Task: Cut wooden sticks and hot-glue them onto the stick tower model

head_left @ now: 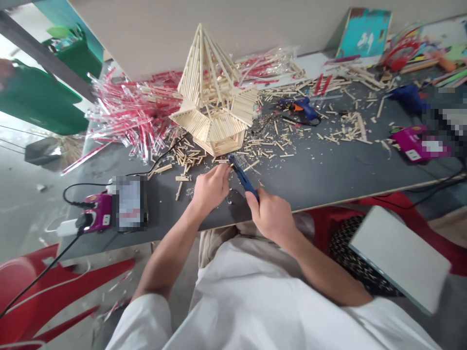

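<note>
Left hand (210, 190) and right hand (272, 217) close together over the grey table (328, 180)
Right hand wrapped round blue-handled cutters (242, 177), left fingers (221, 170) narrowly pinching a small wooden stick (228, 165) within reach of the tips; stick-built pavilion (213, 109) just beyond, among wooden offcuts (270, 146)

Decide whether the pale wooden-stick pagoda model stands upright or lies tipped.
Upright: the pale wooden-stick pagoda model sits on the dark grey table, pointed roof uppermost.

Pixelation hides a box (128, 203) at the near left of the desk (314, 180) and an object (440, 116) at far right; where blue pliers (242, 177) meet the left hand's fingers (225, 167), any piece is too small to tell.
</note>
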Demonstrator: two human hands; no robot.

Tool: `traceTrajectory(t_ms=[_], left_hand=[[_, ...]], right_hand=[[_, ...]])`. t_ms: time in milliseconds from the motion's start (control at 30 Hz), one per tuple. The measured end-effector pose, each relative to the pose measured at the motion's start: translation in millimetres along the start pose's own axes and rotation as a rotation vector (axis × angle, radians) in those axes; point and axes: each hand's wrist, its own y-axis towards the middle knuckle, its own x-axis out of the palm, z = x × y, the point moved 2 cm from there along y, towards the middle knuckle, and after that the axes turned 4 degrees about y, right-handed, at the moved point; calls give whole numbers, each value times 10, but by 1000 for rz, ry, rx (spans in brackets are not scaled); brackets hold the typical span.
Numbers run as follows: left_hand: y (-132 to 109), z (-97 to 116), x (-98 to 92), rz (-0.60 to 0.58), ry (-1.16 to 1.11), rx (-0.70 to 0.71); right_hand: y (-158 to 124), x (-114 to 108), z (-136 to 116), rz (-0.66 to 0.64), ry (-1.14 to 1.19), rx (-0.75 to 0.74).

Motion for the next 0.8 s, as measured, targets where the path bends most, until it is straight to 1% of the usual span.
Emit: traceTrajectory(t_ms=[67, 167, 267, 367, 467, 567, 667, 733, 800], left_hand=[[2, -16, -18, 19, -12, -2], [10, -29, -40, -5, -62, 3], [20, -34, -48, -53, -104, 8], [28, -29, -46, -95, -105, 18], [32, -2, -36, -141, -86, 30], [32, 33, -24, -177, -47, 26], [28, 62, -6, -217, -10, 39], [24, 77, 7, -237, 5, 61], [18, 89, 20, -249, 16, 78]], right_hand=[[-43, -22, 61, 26, 12, 8], [-78, -88, 254, 90, 40, 32], [-77, -216, 539, 231, 83, 52], [-33, -361, 847, 393, 71, 113], [46, -427, 1099, 465, 0, 172], [133, -398, 1288, 531, -136, 227], [213, -311, 1459, 561, -253, 333], [254, -252, 1562, 567, -293, 391], [278, -206, 1640, 583, -309, 409]])
